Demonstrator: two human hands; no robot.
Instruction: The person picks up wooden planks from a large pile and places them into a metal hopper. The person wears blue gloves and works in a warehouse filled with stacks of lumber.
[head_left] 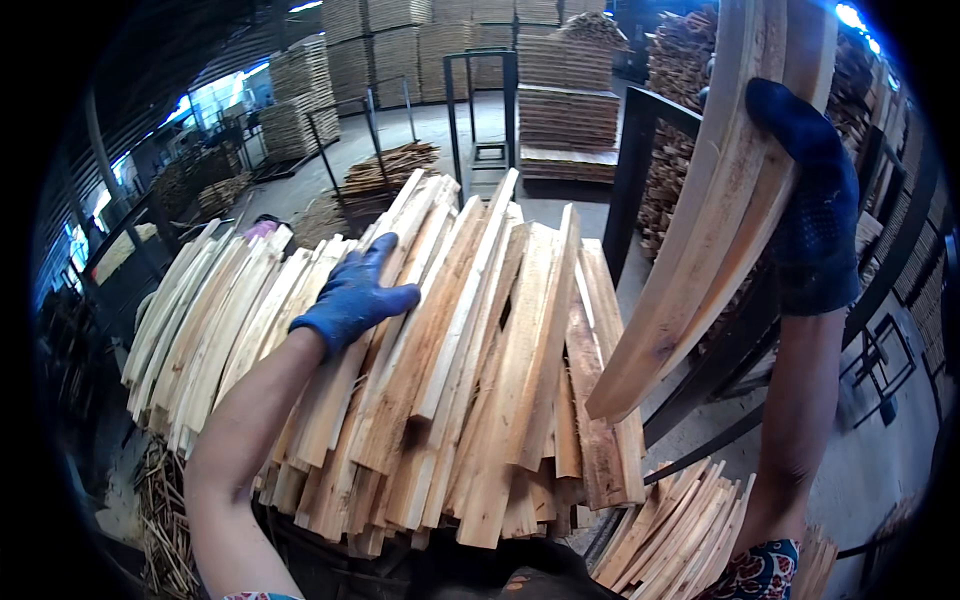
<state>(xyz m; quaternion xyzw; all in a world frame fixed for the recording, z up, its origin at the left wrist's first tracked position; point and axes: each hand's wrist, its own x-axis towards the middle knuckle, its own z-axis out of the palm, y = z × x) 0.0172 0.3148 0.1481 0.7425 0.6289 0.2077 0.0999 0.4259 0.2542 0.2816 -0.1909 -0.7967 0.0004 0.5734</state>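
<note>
My left hand (355, 292), in a blue work glove, rests on a wide pile of sawn wooden slats (440, 345), its thumb and fingers spread. My right hand (818, 205), gloved the same way, is wrapped round the outer edge of a few long wooden boards (705, 215). These boards stand raised and tilted at the right of the pile, their lower end beside its right edge. Loose slats in the pile lie side by side, with uneven ends toward me.
A black metal frame post (630, 170) rises right of the pile. Another bundle of slats (675, 530) lies low at the right. Thin offcuts (170, 520) sit at lower left. Tall stacks of boards (568, 125) stand at the back, with a heap of sticks (390, 170) before them.
</note>
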